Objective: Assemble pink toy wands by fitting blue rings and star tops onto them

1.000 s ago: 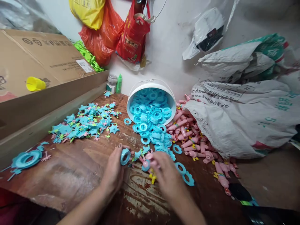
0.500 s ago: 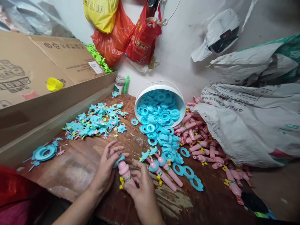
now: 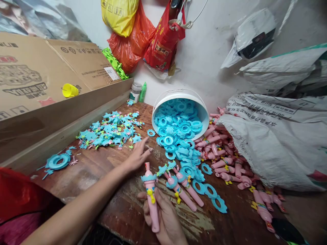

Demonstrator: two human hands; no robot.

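Observation:
My right hand point(image 3: 166, 214) is wrapped round a pink plastic toy stick point(image 3: 153, 212), held upright. A blue scalloped ring sits round its neck below a striped tip, and a small yellow piece sticks out of its side. My left hand point(image 3: 140, 154) is stretched over the table with fingers apart and nothing visible in it, near the pile of blue star pieces point(image 3: 107, 129). Just right of the held stick lie two similar pink sticks point(image 3: 187, 190) with blue rings and blue star pieces at their tips.
A tipped white bucket point(image 3: 206, 119) spills blue rings point(image 3: 187, 153) onto the wooden table point(image 3: 102, 200). Many pink sticks point(image 3: 230, 166) lie beside a white woven sack point(image 3: 278, 143). A cardboard box point(image 3: 76, 64) stands left; plastic bags point(image 3: 163, 44) hang on the wall.
The blue ring formerly in my left hand now sits on the pink stick. My left hand has moved away, forward and right, and the stick has turned upright in my right hand.

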